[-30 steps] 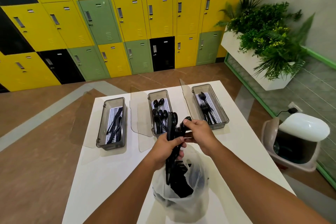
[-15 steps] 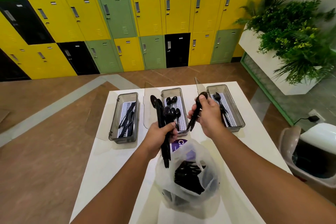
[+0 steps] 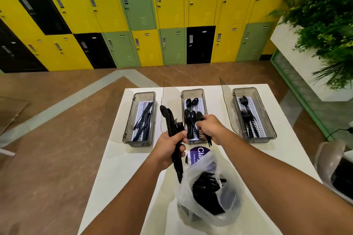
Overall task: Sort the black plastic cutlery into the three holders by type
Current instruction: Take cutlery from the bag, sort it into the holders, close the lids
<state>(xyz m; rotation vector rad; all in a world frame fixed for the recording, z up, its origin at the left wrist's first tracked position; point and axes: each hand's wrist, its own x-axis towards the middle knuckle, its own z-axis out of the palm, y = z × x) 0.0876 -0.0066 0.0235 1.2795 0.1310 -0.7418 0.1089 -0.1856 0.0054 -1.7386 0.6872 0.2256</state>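
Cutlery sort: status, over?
Left hand grips cutlery bundle. Right hand holds spoon over middle holder. Bag holds more; nothing blocking.

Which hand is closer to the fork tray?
Right. The right hand holds a spoon over the middle tray, beside the fork tray; the left hand, gripping a bundle, is farther left.

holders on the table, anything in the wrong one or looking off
Nothing stands out. The left holder has only knives, the middle holder spoons, the right holder forks, as far as this view shows. The only mixed pieces are the bundle in the left hand and those in the bag; the right hand holds a spoon.
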